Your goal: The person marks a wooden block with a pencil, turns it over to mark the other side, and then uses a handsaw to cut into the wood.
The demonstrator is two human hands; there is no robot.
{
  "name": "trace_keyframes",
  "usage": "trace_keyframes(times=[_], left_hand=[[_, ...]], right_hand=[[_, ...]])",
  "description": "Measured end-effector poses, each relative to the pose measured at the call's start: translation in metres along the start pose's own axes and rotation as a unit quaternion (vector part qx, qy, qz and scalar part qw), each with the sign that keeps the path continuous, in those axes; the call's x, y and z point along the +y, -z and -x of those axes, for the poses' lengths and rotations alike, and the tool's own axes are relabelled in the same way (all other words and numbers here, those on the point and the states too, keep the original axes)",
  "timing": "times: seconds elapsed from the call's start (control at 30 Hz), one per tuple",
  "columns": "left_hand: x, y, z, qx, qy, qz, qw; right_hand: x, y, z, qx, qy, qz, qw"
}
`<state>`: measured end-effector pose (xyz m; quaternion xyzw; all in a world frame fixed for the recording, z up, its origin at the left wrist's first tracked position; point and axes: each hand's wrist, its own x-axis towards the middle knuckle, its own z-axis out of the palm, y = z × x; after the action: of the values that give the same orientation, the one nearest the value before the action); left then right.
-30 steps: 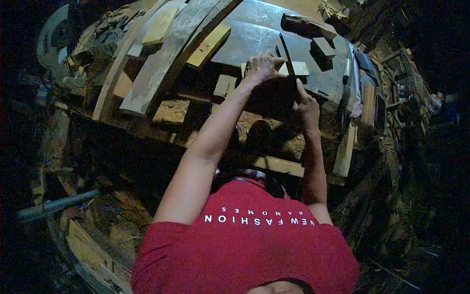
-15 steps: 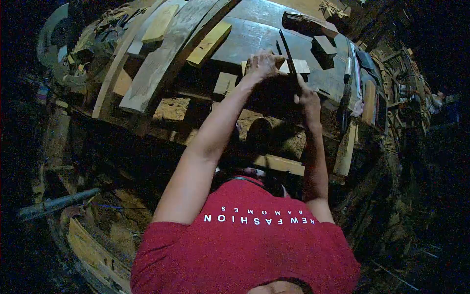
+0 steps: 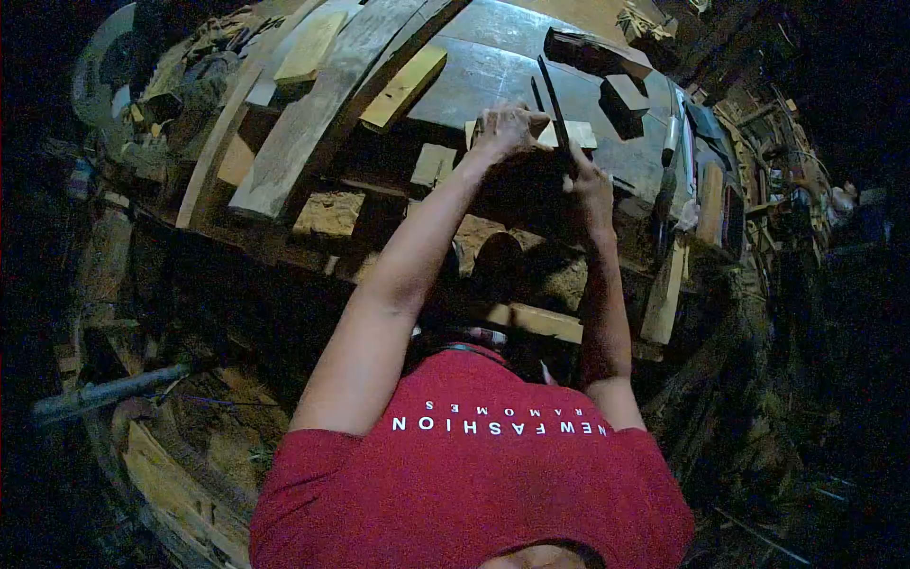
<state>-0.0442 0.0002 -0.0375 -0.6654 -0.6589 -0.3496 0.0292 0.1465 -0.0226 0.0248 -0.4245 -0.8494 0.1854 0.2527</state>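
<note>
A pale wood block (image 3: 577, 135) lies across the near part of the grey work surface (image 3: 474, 52). My left hand (image 3: 507, 130) is closed over the block's left portion, its fingers wrapped round it. Just to the right, my right hand (image 3: 590, 182) grips the lower end of a dark, narrow saw-like tool (image 3: 554, 102). This tool points up and away, slightly left, and crosses the block close to my left hand. Shadow hides its contact with the wood.
Long grey boards (image 3: 318, 123) and a yellowish block (image 3: 406, 87) lie at the left. A dark-sided block (image 3: 626, 95) and a rough wood piece (image 3: 592, 52) sit at the back right. Tools (image 3: 673, 142) line the right edge.
My right hand and the dark tool have shifted slightly up and to the left. My left hand keeps its hold on the block.
</note>
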Motion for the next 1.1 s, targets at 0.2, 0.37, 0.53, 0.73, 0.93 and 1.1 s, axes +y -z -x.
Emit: trace_keyframes(times=[0.2, 0.37, 0.53, 0.73, 0.93, 1.1], left_hand=[[0.005, 0.004, -0.001, -0.006, -0.024, -0.033, 0.999], [0.005, 0.007, -0.003, -0.033, -0.009, -0.019, 0.999], [0.011, 0.010, 0.000, 0.003, -0.014, -0.014, 1.000], [0.005, 0.001, -0.001, -0.048, 0.023, 0.037, 0.998], [0.002, -0.001, -0.002, -0.037, 0.041, 0.043, 0.998], [0.012, 0.018, -0.005, -0.112, 0.081, 0.061, 0.988]], right_hand=[[-0.007, 0.019, 0.051, 0.003, -0.003, -0.019, 1.000], [0.019, -0.011, -0.011, 0.021, 0.040, 0.047, 0.998], [0.005, -0.003, -0.015, -0.031, -0.002, -0.038, 0.999], [-0.009, 0.018, 0.049, -0.023, -0.046, 0.011, 0.999], [0.012, -0.008, -0.009, 0.013, -0.001, -0.003, 1.000], [0.014, -0.011, -0.012, 0.029, 0.040, 0.026, 0.998]])
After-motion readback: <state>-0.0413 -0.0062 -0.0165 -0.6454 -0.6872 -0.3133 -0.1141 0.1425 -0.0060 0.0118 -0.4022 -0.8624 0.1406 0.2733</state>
